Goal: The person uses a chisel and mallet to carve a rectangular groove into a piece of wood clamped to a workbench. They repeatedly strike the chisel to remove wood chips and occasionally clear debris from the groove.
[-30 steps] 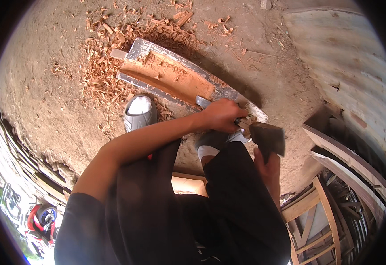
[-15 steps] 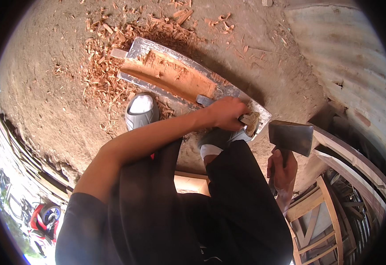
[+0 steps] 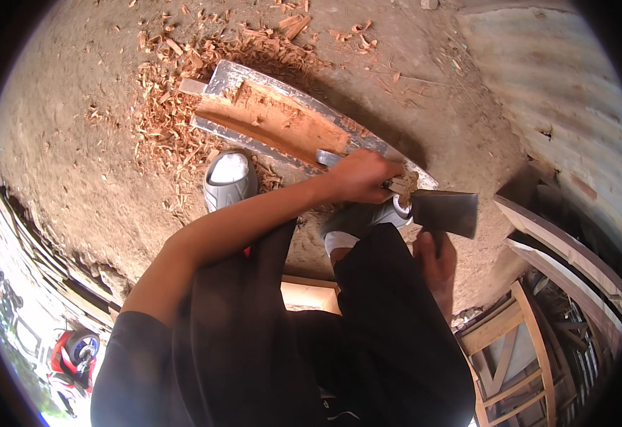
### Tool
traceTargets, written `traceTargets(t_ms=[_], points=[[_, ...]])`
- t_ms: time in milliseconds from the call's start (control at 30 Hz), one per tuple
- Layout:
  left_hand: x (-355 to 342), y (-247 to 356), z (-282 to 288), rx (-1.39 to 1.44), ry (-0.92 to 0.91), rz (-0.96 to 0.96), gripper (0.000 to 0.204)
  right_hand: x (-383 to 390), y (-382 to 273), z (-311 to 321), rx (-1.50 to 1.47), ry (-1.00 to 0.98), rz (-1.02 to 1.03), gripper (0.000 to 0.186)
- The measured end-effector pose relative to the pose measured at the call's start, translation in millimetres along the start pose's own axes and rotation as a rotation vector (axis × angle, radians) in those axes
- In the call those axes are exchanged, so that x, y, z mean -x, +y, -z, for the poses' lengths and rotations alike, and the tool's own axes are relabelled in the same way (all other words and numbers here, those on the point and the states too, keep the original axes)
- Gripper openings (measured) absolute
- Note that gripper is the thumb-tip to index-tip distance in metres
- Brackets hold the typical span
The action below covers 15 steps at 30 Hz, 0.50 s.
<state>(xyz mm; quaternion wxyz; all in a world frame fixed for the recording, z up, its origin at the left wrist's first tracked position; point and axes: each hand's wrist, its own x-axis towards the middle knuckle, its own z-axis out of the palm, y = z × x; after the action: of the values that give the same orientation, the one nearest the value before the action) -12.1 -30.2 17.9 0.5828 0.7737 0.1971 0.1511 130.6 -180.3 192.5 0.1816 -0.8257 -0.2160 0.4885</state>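
Right grip (image 3: 437, 263): clamped round the handle of a hammer (image 3: 445, 212), at the right.
Hammer: dark, blocky head just beside the butt of the chisel; whether they touch, I cannot tell.
Left grip (image 3: 364, 176): clamped on the chisel (image 3: 327, 157), its blade pointing left and slightly far, over the right end of the hollow.
Shoe (image 3: 229, 188): gray, on the near side of the wood block.
Wood block (image 3: 282, 117): on the ground (image 3: 467, 128), just beyond the left grip.
Hollow: the left and middle stretch looks largely dug out to bare orange wood; its floor seems rough, and the right end keeps its worn gray face where visible, so that part appears uncut.
Long axis: slants from far left to near right, tapering toward the right.
Shavings (image 3: 165, 124): heaped round the block's left end and far side.
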Motion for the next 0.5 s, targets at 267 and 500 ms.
traceTargets(t_ms=[267, 500], points=[[3, -8, -2, -0.061, -0.005, 0.003, 0.028, -20, 23, -18, 0.109, 0.084, 0.193, 0.023], [12, -12, -4, -0.137, -0.048, -0.029, 0.028, -11, 11, -3, -0.374, 0.106, 0.051, 0.042]])
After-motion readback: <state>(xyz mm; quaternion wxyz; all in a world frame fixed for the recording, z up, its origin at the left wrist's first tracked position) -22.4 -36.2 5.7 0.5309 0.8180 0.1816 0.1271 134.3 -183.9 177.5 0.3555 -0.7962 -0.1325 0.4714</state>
